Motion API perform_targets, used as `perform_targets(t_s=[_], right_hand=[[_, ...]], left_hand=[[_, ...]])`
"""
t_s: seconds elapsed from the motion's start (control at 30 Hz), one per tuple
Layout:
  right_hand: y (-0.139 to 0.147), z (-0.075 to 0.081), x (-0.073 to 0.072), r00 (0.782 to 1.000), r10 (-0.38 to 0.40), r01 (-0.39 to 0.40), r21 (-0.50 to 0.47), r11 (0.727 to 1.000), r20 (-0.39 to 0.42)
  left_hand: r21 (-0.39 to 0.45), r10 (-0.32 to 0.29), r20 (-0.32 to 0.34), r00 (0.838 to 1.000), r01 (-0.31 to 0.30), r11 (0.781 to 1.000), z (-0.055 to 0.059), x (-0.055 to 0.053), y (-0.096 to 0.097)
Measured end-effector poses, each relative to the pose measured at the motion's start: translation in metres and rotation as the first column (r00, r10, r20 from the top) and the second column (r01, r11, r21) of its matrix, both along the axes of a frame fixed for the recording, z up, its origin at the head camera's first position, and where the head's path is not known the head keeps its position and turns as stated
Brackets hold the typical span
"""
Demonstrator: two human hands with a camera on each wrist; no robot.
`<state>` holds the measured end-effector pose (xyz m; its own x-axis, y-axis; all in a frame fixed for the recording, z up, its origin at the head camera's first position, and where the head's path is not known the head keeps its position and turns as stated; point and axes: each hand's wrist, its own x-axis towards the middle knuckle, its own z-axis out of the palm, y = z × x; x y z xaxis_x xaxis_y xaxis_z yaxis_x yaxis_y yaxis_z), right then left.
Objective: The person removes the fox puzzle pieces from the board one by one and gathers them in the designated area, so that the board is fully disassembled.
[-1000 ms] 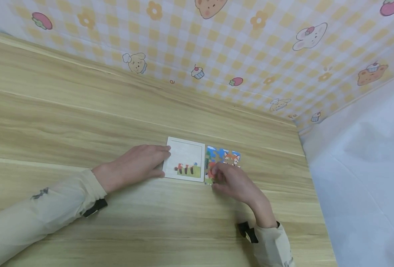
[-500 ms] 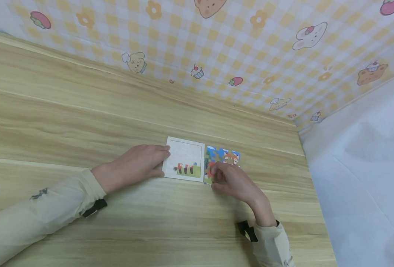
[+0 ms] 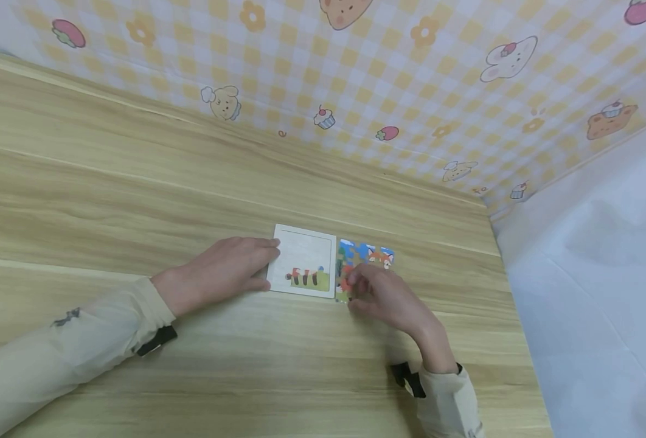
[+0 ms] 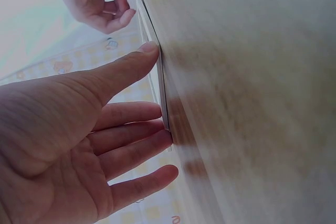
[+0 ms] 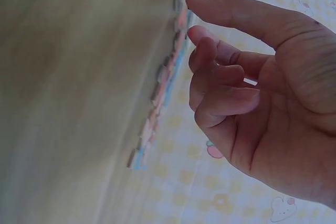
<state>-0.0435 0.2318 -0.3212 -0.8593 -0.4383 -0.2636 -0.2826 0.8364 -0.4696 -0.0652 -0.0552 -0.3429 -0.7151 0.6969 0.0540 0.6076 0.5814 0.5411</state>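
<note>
A white puzzle tray (image 3: 303,250) lies flat on the table. Joined jigsaw pieces (image 3: 316,278), green with a dark-striped red part, fill some of its lower right. My left hand (image 3: 219,271) touches the tray's left edge with straight fingers and thumb; in the left wrist view they meet its side. Right of the tray lie several jigsaw pieces (image 3: 379,258) with a fox face and blue sky. Over their lower left hovers my right hand (image 3: 385,298), partly covering them. In the right wrist view its thumb and forefinger stand apart, with nothing visible between them, the other fingers bent.
The wood-grain table (image 3: 279,371) runs up to a yellow checked cloth (image 3: 301,73) with cartoon prints at the back. White sheeting (image 3: 591,292) hangs beyond the table's right edge. A dark strap (image 3: 157,340) is on the left wrist.
</note>
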Motion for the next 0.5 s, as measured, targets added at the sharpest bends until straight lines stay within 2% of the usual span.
perform_targets(t_s=[0.1, 0.27, 0.5], right_hand=[[0.001, 0.004, 0.000, 1.000, 0.001, -0.001, -0.023, 1.000, -0.028], [-0.004, 0.008, -0.003, 0.993, 0.055, -0.059, -0.042, 0.997, -0.102], [-0.026, 0.012, -0.008, 0.992, 0.102, -0.105, -0.039, 0.994, -0.077]], left_hand=[[0.000, 0.002, 0.000, 1.000, -0.002, 1.000, 0.000, 0.000, 0.000], [-0.011, 0.003, -0.001, 1.000, -0.003, 1.000, 0.000, 0.000, 0.001], [-0.023, -0.002, -0.005, 1.000, 0.002, 1.000, 0.000, -0.001, 0.002]])
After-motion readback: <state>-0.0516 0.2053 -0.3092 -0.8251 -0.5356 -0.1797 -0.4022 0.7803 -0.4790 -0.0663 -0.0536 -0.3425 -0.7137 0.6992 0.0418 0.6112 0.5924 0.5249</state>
